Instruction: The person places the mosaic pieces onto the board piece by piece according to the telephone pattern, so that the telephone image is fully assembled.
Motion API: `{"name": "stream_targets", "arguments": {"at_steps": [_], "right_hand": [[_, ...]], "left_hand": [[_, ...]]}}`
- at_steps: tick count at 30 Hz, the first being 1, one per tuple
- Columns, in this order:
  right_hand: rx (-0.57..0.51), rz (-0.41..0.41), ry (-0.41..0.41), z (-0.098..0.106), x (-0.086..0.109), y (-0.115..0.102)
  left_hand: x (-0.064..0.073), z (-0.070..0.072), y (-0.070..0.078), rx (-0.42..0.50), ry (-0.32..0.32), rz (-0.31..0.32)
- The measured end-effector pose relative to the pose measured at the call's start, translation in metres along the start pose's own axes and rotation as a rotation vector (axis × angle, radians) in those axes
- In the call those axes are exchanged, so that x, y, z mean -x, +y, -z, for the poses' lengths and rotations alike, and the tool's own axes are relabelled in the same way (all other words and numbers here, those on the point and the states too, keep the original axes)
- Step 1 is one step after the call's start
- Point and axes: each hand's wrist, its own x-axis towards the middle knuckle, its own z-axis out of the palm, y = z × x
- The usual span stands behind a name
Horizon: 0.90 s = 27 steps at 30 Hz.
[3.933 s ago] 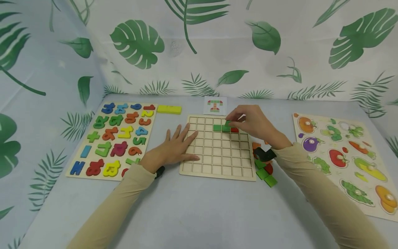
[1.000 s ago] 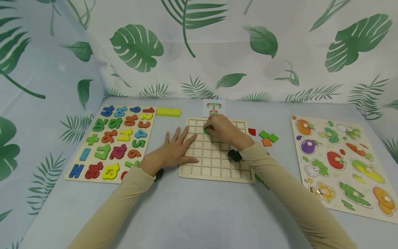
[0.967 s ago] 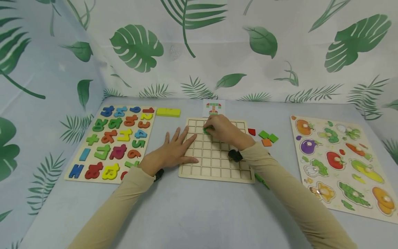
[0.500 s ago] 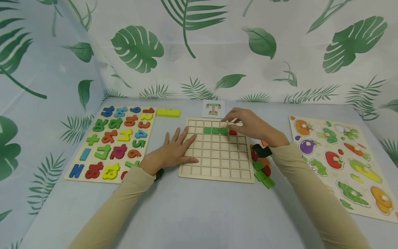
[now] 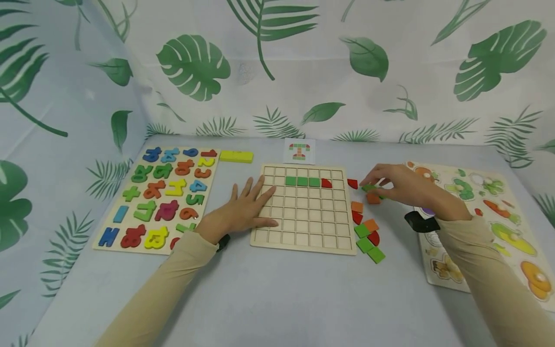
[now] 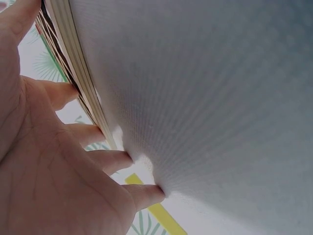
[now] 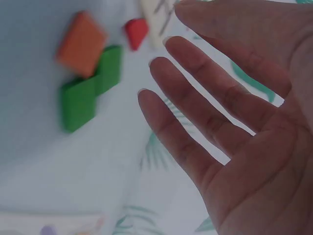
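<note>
My left hand (image 5: 243,207) rests with spread fingers on the left edge of a wooden grid board (image 5: 299,219). In one row of the board lie several tiles: green squares (image 5: 302,181), with a red quarter-round tile (image 5: 326,183) at their right end. Over on the right, my right hand (image 5: 405,188) hovers at a small group of loose tiles. The right wrist view shows this group as two green square tiles (image 7: 78,105) and an orange tile (image 7: 82,44), apart from the loosely extended fingers. Nothing is seen held in either hand.
More loose tiles (image 5: 363,231) lie along the board's right side, near a lone red tile (image 5: 353,183). A pattern card (image 5: 299,151) is behind the board. A number puzzle (image 5: 162,197) and yellow block (image 5: 236,156) are left, a vegetable puzzle (image 5: 485,231) right.
A third green tile has joined the row's left end. My right hand has let go there and moved right, off the board, to the loose tiles. The left hand stays put.
</note>
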Motion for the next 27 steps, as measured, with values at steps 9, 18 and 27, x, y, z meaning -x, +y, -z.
{"name": "stream_targets", "arguments": {"at_steps": [9, 18, 27], "right_hand": [[0.059, 0.015, 0.057, -0.004, 0.028, 0.028], [0.071, 0.102, 0.119, 0.001, 0.036, 0.044], [0.042, 0.117, 0.11, 0.001, 0.034, 0.046]], "left_hand": [[0.0, 0.0, 0.001, 0.007, -0.01, 0.009], [0.0, 0.0, 0.002, 0.005, -0.01, 0.014], [0.0, 0.0, 0.002, 0.002, -0.007, 0.009]]}}
